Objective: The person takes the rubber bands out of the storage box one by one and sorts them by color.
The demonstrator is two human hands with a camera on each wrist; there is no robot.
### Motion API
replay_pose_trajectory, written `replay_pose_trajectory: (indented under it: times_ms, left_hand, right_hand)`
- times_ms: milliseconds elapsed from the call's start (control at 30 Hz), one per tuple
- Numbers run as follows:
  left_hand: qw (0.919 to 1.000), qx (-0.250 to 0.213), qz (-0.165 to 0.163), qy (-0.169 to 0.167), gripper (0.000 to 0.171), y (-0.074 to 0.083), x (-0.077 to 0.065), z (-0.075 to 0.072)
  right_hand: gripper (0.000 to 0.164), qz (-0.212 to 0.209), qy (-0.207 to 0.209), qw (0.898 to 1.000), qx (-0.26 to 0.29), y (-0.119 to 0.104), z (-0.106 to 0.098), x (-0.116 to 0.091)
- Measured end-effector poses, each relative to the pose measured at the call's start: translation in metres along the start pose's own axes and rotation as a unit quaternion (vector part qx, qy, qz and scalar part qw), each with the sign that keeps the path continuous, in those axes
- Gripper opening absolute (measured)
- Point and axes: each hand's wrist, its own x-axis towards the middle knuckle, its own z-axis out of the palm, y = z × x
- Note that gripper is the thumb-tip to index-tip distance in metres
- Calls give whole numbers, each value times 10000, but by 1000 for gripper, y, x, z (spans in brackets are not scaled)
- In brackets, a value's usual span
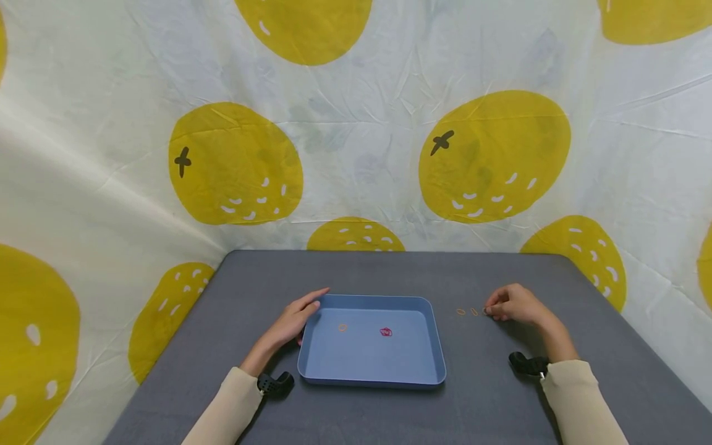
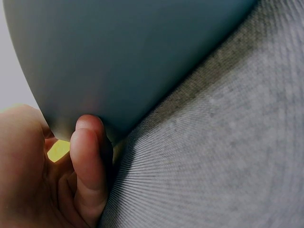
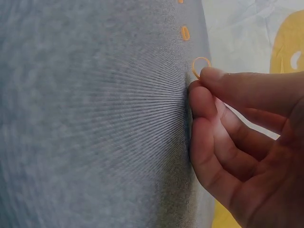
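Between thumb and index finger, my right hand [image 1: 517,304] pinches a thin orange rubber band [image 3: 193,70], just above the grey table right of the tray. Two more orange rubber bands, a farther one [image 1: 460,312] and a nearer one [image 1: 474,311], lie between that hand and the tray. My left hand [image 1: 290,322] holds the left side of the blue tray [image 1: 367,366], with curled fingers [image 2: 88,156] against its outer wall in the left wrist view. Inside the tray are an orange rubber band [image 1: 339,327] and a small tangle of red bands [image 1: 385,332].
The grey table [image 1: 389,414] extends around the tray on all sides. Behind it and along the left hangs a white cloth [image 1: 356,154] with large yellow fruit prints. Each wrist wears a black camera, one on the left [image 1: 276,384] and one on the right [image 1: 527,364].
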Motion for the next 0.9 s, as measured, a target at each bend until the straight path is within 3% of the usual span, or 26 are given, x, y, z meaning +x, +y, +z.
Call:
replay_pose_trajectory:
  times_ms: [900]
  left_hand:
    - [9998,119,-84,125,42,0,-1,1]
  right_hand:
    - [12,342,-46,9993,-127,1,-1,0]
